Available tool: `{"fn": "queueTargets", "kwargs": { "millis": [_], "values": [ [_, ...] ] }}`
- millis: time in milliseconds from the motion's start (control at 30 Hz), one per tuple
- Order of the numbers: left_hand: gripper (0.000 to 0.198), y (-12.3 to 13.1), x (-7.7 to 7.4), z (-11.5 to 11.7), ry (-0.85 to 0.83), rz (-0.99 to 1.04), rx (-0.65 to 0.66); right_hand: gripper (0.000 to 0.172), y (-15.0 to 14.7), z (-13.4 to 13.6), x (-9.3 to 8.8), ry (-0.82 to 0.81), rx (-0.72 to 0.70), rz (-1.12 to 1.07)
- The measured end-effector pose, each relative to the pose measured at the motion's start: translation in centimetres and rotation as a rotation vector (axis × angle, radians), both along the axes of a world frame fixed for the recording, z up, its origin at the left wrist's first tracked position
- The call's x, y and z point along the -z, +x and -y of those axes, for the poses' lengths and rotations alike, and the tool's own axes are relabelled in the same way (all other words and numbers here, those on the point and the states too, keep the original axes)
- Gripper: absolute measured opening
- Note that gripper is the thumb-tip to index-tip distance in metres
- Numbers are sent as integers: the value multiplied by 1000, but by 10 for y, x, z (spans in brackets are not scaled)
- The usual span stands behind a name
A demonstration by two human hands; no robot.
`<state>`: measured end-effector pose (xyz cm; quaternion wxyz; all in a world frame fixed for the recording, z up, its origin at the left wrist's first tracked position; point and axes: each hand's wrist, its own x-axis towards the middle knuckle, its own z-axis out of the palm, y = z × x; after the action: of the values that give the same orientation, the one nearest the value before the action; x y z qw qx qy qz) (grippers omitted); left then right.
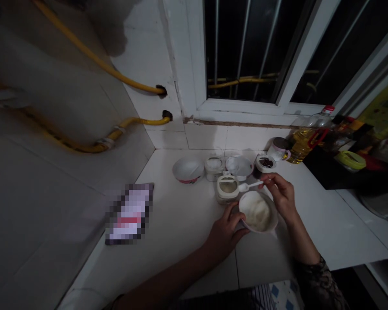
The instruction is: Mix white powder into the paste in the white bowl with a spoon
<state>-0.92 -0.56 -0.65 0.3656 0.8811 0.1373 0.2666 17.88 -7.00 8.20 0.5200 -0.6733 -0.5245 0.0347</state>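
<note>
Bowl of white powder [256, 211] held at the rim by the left hand [226, 228] on the tile counter [177, 232], small spoon [250, 186] pinched tight in the right hand [280, 193] near a plastic tub [226, 189], both best kept low and steady.
</note>
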Motion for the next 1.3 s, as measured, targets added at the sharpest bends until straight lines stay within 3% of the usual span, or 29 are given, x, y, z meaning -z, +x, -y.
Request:
{"fn": "queueTargets", "kwargs": {
  "millis": [67,167,333,433,667,1300],
  "values": [
    [20,0,0,0,2,1,0,17,10,6,-2,-86,-31,-67],
    [22,-1,2,0,4,19,2,16,16,10,-3,-299,-165,2],
    [20,-1,2,0,13,9,-11,20,3,6,-2,-526,-359,82],
    [19,-1,1,0,6,12,-3,18,2,4,0,-537,-372,-38],
    [18,-1,2,-1,5,20,-7,11,24,4,-2,-463,-215,-507],
    [18,-1,0,0,8,4,3,10,31,-2,0,-368,-90,-737]
  ]
}}
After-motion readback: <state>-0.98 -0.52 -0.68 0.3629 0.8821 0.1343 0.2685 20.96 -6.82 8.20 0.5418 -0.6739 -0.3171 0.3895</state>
